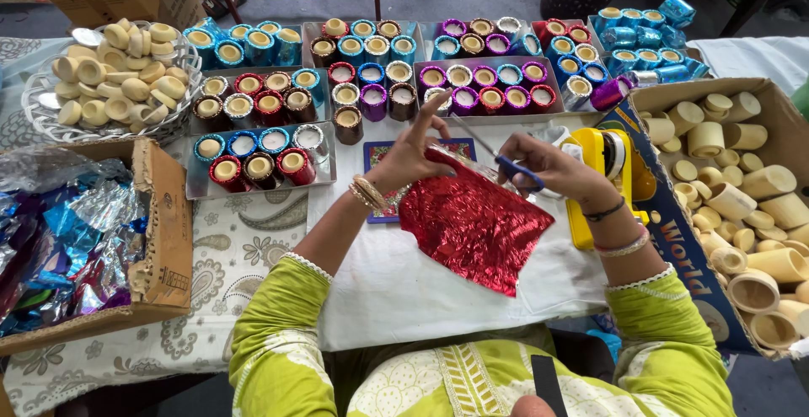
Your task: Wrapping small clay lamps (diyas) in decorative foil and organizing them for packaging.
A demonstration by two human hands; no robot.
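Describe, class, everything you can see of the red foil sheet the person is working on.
The red foil sheet is a shiny, crinkled, roughly four-sided piece that glitters in the light. It lies mostly flat on the white cloth, with its upper edge lifted. The left hand pinches that top corner, while the right hand, holding a blue-handled tool, meets the upper right edge. It partly covers a small patterned mat.

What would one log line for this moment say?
left hand: holds red foil | right hand: holds blue tool at foil edge | beside: yellow dispenser
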